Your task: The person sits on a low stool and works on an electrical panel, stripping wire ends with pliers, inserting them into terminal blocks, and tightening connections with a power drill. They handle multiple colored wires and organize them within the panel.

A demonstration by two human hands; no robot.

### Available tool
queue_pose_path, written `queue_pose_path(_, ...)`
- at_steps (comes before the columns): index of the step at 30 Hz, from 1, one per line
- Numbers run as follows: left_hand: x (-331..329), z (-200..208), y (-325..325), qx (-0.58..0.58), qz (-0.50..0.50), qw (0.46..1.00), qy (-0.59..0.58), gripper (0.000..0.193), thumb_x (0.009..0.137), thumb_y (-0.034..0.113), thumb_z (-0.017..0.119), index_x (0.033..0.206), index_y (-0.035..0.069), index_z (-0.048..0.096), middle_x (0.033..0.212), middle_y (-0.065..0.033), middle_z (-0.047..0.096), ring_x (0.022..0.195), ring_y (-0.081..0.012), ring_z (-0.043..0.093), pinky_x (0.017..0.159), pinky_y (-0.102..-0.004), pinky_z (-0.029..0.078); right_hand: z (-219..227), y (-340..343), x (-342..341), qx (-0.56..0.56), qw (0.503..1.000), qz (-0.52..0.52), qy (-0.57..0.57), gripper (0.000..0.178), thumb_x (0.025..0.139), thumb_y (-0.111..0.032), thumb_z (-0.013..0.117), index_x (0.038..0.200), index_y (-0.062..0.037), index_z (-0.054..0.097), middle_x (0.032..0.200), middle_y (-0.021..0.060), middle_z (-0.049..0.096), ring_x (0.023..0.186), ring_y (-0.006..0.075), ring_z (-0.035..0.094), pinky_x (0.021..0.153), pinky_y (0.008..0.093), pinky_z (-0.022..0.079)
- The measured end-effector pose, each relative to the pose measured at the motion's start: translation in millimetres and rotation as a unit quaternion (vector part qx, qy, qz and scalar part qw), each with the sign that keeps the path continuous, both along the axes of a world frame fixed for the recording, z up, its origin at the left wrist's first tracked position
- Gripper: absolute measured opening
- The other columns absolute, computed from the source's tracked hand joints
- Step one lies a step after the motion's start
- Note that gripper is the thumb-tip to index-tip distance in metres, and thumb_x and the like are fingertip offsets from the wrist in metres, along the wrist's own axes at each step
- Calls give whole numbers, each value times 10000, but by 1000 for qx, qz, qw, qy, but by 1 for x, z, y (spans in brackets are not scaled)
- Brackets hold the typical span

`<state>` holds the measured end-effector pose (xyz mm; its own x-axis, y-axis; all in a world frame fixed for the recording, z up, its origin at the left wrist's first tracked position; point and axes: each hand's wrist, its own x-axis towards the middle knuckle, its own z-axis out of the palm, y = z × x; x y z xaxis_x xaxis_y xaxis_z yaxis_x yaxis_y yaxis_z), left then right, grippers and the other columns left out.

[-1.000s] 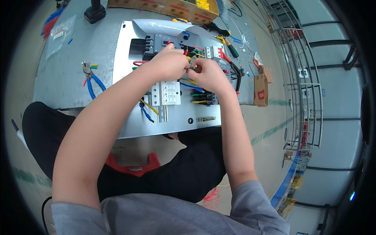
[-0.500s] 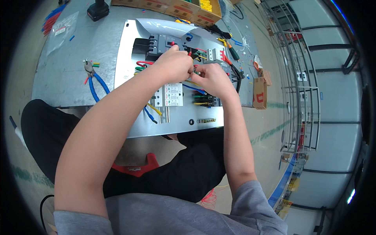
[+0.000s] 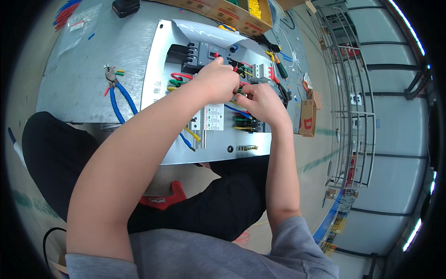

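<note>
My left hand [image 3: 217, 83] and my right hand [image 3: 265, 106] meet over the middle of a metal mounting plate [image 3: 216, 155]. Their fingers are closed in a pinch among the wires; what they grip is hidden. Bits of green and red wire show by the fingertips. Beyond my left hand sits a dark grey circuit breaker [image 3: 203, 55] with a red toggle. A white breaker [image 3: 263, 72] with red levers stands beyond my right hand. Below the hands are a white modular device [image 3: 213, 119] and a black terminal block [image 3: 246, 122]. Blue [image 3: 187, 141] and yellow wire ends hang near my left forearm.
Blue-handled pliers [image 3: 120, 95] lie on the grey table left of the plate. A green-handled screwdriver [image 3: 281, 69] lies beyond it on the right. At the back are a cardboard box [image 3: 225, 15] and a black tool base [image 3: 125, 7]. A red stool [image 3: 166, 199] is underneath.
The whole view has shifted slightly, so the plate and tools appear a little further right. Both hands stay pinched together at about the same place over the wires.
</note>
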<state>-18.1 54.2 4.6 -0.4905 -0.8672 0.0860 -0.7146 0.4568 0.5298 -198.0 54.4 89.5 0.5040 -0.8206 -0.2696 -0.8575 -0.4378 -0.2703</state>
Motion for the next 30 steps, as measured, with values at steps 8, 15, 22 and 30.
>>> queue_pose_path(8, 0, -3, 3, -22, 12, 1000, 11, 142, 929, 242, 765, 925, 168, 886, 1011, -96, 753, 1077, -264, 650, 1039, -401, 461, -4, -2, -1, -14, 999, -1, 44, 329, 955, -285, 689, 939, 37, 753, 678, 225, 626, 599, 351, 576, 624, 460, 493)
queue_pose_path(15, 2, -6, 6, -33, 35, 998, 32, 147, 943, 209, 748, 924, 154, 883, 975, -87, 750, 1057, -256, 660, 1056, -410, 457, -5, 8, 7, -14, 998, -69, 7, 340, 956, -284, 723, 1105, 12, 799, 650, 164, 642, 559, 254, 550, 598, 405, 479)
queue_pose_path(22, 2, -6, 4, -27, 28, 999, 32, 143, 931, 206, 753, 918, 154, 885, 942, -90, 749, 1033, -244, 678, 1068, -418, 448, -9, -2, 3, -47, 998, 15, 43, 329, 965, -308, 707, 1075, -16, 813, 696, 243, 658, 606, 387, 612, 638, 468, 515)
queue_pose_path(30, 0, -9, 1, -41, 24, 999, 19, 148, 908, 212, 737, 870, 166, 872, 939, -103, 757, 1009, -251, 692, 1043, -415, 454, -15, 1, 2, -88, 994, 29, 57, 410, 1024, -371, 650, 957, 12, 781, 735, 289, 664, 684, 482, 648, 675, 535, 532)
